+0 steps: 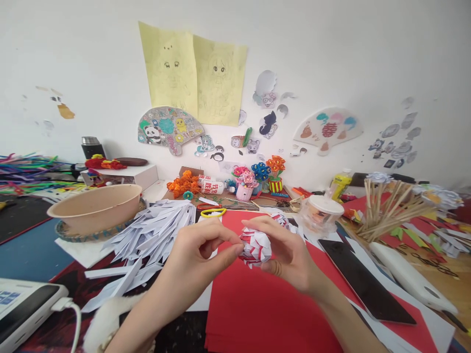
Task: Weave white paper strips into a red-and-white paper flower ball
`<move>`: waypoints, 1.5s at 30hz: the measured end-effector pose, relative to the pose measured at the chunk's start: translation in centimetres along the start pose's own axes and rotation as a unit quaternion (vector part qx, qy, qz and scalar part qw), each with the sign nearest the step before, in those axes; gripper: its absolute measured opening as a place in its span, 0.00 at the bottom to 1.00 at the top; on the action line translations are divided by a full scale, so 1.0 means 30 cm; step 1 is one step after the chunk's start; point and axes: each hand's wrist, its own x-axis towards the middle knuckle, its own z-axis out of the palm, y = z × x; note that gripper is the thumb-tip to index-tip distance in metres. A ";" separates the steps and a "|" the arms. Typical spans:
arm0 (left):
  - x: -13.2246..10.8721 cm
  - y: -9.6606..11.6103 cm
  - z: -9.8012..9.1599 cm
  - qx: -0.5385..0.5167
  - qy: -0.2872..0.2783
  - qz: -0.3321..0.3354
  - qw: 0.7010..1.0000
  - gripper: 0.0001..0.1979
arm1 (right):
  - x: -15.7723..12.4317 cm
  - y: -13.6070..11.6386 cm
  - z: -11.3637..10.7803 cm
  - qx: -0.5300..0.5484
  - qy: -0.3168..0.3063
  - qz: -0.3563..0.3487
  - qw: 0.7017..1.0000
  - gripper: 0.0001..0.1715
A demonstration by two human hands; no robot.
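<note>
Above the red paper, my right hand [289, 250] curls round a small red-and-white ball of folded paper [257, 246], fingers over its top and thumb below. My left hand [209, 255] meets it from the left, thumb and forefinger pinched together at the ball's edge. What lies between those fingertips is mostly hidden, though it looks like the ball's own paper. Behind my right hand, another red-and-white folded-paper piece [281, 219] partly shows. A stack of red paper sheets [257, 314] lies under both hands.
A heap of white paper strips [158, 230] lies left, beside a beige basin [99, 208]. Yellow-handled scissors [213, 213] sit behind the hands. At right are a black phone [364, 279], a white power bank [412, 277] and a lidded tub [322, 215]. A white device [29, 314] with a cable stands front left.
</note>
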 end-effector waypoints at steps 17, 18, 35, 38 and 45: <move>0.001 0.007 0.002 -0.034 -0.017 -0.017 0.999 0.07 | 0.000 -0.002 0.002 -0.039 0.005 -0.003 0.999 0.30; 0.001 0.007 0.002 -0.036 -0.021 -0.019 0.999 0.07 | -0.001 -0.002 0.002 -0.043 0.005 -0.002 0.999 0.30; -0.002 0.016 0.028 -0.001 -0.049 -0.095 0.994 0.07 | -0.006 -0.002 0.006 -0.098 0.002 -0.001 0.995 0.30; 0.000 0.016 0.030 -0.026 -0.047 -0.101 0.993 0.08 | -0.006 -0.001 0.005 -0.082 0.001 0.000 0.997 0.30; 0.007 -0.001 0.003 -0.121 -0.073 -0.094 0.985 0.10 | 0.001 -0.001 -0.002 -0.027 0.002 -0.003 1.000 0.30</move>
